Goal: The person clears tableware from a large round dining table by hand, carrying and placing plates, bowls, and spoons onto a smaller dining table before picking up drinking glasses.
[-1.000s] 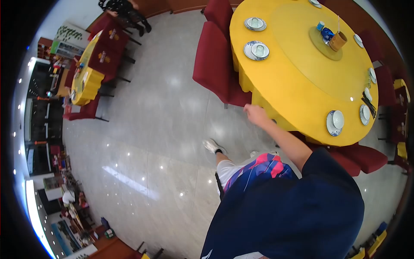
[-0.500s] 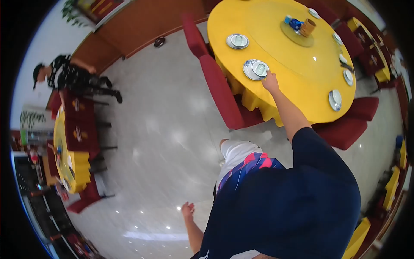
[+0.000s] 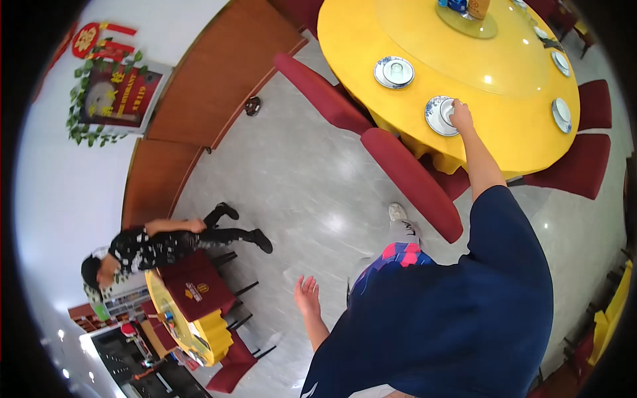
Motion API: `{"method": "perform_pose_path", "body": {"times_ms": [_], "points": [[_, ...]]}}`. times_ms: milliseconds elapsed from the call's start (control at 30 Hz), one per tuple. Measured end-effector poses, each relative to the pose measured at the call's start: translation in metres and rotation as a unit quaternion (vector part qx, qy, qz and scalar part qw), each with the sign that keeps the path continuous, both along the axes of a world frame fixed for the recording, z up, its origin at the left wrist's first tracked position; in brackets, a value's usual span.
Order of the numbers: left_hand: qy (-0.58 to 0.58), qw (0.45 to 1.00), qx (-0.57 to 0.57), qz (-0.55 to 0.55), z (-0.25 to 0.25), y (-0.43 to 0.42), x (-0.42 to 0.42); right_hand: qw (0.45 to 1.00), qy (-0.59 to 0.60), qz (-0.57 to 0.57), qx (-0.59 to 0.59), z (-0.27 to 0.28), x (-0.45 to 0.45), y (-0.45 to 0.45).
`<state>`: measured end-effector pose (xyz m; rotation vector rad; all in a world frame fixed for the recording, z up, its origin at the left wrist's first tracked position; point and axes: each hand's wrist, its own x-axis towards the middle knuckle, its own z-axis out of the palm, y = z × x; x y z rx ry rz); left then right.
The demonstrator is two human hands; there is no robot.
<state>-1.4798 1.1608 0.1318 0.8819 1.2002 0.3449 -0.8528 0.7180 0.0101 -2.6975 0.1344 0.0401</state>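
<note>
My right hand (image 3: 462, 117) reaches over the yellow-clothed round table (image 3: 371, 33). Its fingers are closed at the right side of a small white bowl (image 3: 446, 111), which sits on a blue-patterned plate (image 3: 434, 123). The fingers cover part of the bowl, and I cannot make out clearly what is inside it. To the left of it stands another setting, a plate with a bowl and an upturned clear glass (image 3: 396, 70). My left hand (image 3: 307, 296) hangs low over the grey floor, fingers apart, holding nothing.
Dark red chairs (image 3: 411, 182) line the near table edge. On the glass turntable stand a brown container (image 3: 478, 8) and blue items. More settings (image 3: 561, 114) lie at the right. A person in black (image 3: 159, 249) is by another yellow table (image 3: 215, 338) at left.
My view has turned, so the table sits further right and the person looks nearer. My right hand has shifted over the bowl's side; my left hand's fingers are more spread.
</note>
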Motion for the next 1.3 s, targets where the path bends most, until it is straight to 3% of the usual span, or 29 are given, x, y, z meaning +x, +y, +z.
{"method": "perform_pose_path", "body": {"times_ms": [33, 100, 167, 233, 300, 333, 400, 433, 567, 700, 800, 1067, 1300], "points": [[-0.007, 1.000, -0.016, -0.016, 0.003, 0.007, 0.025, 1.000, 0.002, -0.008, -0.008, 0.009, -0.005, -0.001], [-0.019, 0.997, -0.010, -0.071, 0.009, 0.025, 0.072, 0.988, -0.137, -0.034, 0.071, 0.038, -0.009, 0.005], [-0.035, 0.991, -0.009, -0.127, 0.024, 0.036, 0.126, 0.968, -0.178, -0.060, 0.164, 0.100, -0.034, 0.048], [-0.123, 0.967, -0.048, -0.218, 0.039, 0.048, 0.188, 0.909, -0.125, 0.041, 0.395, 0.170, -0.082, 0.126], [-0.196, 0.924, -0.117, -0.306, 0.048, 0.069, 0.245, 0.875, -0.002, 0.139, 0.464, 0.256, -0.154, 0.219], [-0.202, 0.918, -0.124, -0.318, 0.053, 0.081, 0.268, 0.830, 0.097, 0.225, 0.501, 0.282, -0.179, 0.250], [-0.296, 0.836, -0.166, -0.432, 0.074, 0.114, 0.302, 0.831, -0.063, 0.427, 0.351, 0.332, -0.209, 0.317], [-0.305, 0.828, -0.175, -0.437, 0.082, 0.129, 0.310, 0.832, -0.043, 0.445, 0.329, 0.345, -0.224, 0.346], [-0.345, 0.768, -0.178, -0.509, 0.101, 0.197, 0.338, 0.832, -0.043, 0.482, 0.272, 0.359, -0.249, 0.435], [-0.327, 0.717, -0.152, -0.597, 0.101, 0.254, 0.356, 0.867, -0.038, 0.449, 0.212, 0.365, -0.251, 0.499], [-0.337, 0.681, -0.244, -0.603, 0.110, 0.286, 0.377, 0.884, -0.013, 0.437, 0.168, 0.362, -0.239, 0.527], [-0.336, 0.680, -0.169, -0.629, 0.099, 0.314, 0.463, 0.872, 0.006, 0.422, 0.247, 0.349, -0.170, 0.573], [-0.335, 0.675, -0.232, -0.615, 0.104, 0.304, 0.592, 0.849, -0.013, 0.421, 0.319, 0.339, -0.044, 0.560]]}}
